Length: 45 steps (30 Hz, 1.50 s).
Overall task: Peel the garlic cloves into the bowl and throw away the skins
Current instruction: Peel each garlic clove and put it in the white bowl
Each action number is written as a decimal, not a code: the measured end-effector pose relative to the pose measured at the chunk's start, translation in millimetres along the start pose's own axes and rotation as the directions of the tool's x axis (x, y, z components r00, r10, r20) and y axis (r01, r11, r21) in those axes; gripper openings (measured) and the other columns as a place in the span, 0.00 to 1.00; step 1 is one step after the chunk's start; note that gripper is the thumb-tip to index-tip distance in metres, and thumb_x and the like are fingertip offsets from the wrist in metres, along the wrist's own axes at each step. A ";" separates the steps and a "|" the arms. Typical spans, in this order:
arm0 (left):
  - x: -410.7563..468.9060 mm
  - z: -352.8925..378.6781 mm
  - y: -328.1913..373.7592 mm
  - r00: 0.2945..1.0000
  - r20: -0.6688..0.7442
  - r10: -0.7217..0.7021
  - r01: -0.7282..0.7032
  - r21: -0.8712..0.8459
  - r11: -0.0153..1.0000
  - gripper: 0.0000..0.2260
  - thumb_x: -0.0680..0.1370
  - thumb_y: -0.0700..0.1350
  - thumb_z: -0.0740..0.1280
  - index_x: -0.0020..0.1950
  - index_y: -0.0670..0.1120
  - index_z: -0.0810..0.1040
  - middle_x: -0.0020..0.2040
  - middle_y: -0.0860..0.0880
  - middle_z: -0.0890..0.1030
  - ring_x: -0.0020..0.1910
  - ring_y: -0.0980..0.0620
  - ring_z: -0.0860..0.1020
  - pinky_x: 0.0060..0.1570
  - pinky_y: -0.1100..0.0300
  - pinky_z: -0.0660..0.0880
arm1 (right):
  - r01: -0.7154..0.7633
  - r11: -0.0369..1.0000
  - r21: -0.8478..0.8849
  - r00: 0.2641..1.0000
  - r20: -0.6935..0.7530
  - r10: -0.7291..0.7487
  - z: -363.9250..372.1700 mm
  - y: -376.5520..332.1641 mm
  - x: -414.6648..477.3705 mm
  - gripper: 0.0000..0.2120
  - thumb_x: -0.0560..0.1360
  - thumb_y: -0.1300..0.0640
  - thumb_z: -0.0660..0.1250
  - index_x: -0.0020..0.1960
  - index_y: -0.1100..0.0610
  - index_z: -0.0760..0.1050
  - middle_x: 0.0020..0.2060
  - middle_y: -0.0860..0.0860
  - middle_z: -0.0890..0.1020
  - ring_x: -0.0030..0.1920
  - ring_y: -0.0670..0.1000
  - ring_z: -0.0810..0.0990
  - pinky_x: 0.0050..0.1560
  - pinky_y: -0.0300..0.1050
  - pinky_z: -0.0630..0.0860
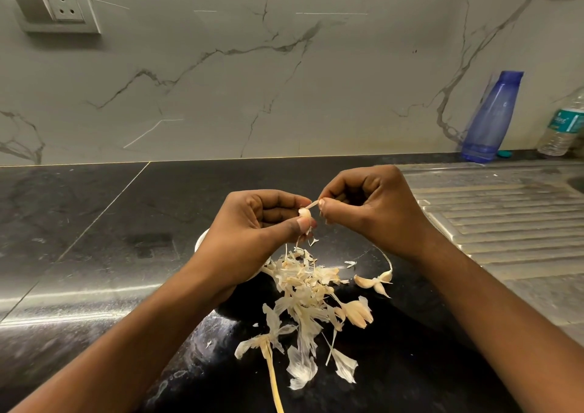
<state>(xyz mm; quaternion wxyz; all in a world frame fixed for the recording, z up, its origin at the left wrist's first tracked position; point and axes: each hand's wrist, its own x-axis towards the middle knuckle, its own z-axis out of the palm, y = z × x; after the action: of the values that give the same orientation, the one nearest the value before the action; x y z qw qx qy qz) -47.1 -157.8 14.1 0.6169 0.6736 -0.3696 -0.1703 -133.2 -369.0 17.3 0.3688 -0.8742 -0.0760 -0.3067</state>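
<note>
The bowl's (199, 240) white rim shows just left of your left hand (262, 223), which pinches a clove (305, 212). Your right hand (373, 210) pinches a strip (313, 205) of that clove's skin. Below them skins (303, 289) lie piled on the table (94, 223), with unpeeled cloves (376, 281) just to their right.

There is just one camera. It sits on the person's head and looks forward and down, so both arms reach in from the bottom corners. The left hand (252, 226), holding a garlic clove (304, 212), and the right hand (376, 210), pinching its skin (313, 205), meet near the middle, close to the lens. The black counter (94, 223) fills the lower half and the marble wall (221, 80) the upper half. The view is wide: the wall socket (53, 4) at top left and the blue bottle (489, 118) at far right both lean.
</note>
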 end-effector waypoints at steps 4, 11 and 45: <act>0.1 0.3 0.6 1.000 0.012 -0.011 0.011 -0.030 0.999 0.13 0.76 0.38 0.74 0.61 0.43 0.84 0.50 0.45 0.89 0.51 0.47 0.88 0.55 0.56 0.84 | -0.007 1.000 -0.017 0.999 -0.038 0.006 -1.3 1.8 0.5 0.03 0.76 0.62 0.76 0.44 0.58 0.86 0.35 0.50 0.86 0.35 0.54 0.84 0.37 0.46 0.84; 0.2 -0.6 0.2 1.000 0.005 0.003 -0.002 -0.106 0.994 0.19 0.73 0.41 0.74 0.63 0.43 0.82 0.51 0.45 0.89 0.52 0.46 0.88 0.57 0.55 0.83 | -0.075 0.994 0.075 0.997 0.035 0.073 -7.5 2.0 1.5 0.02 0.77 0.64 0.76 0.45 0.60 0.86 0.36 0.52 0.87 0.36 0.55 0.86 0.39 0.47 0.85; 2.3 -4.0 -7.8 0.995 0.003 0.104 -0.104 0.047 0.993 0.14 0.77 0.34 0.73 0.63 0.42 0.83 0.50 0.48 0.89 0.50 0.50 0.88 0.52 0.59 0.84 | -0.286 0.905 0.316 0.949 0.222 0.223 1.1 -5.4 -0.9 0.11 0.77 0.61 0.73 0.55 0.68 0.85 0.44 0.59 0.89 0.43 0.59 0.89 0.47 0.51 0.88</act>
<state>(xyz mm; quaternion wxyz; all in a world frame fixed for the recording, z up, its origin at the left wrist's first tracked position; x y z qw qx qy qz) -40.5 -156.9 7.9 0.6087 0.6678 -0.4084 -0.1294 -135.4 -364.3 19.4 0.5444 -0.8227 -0.0464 -0.1571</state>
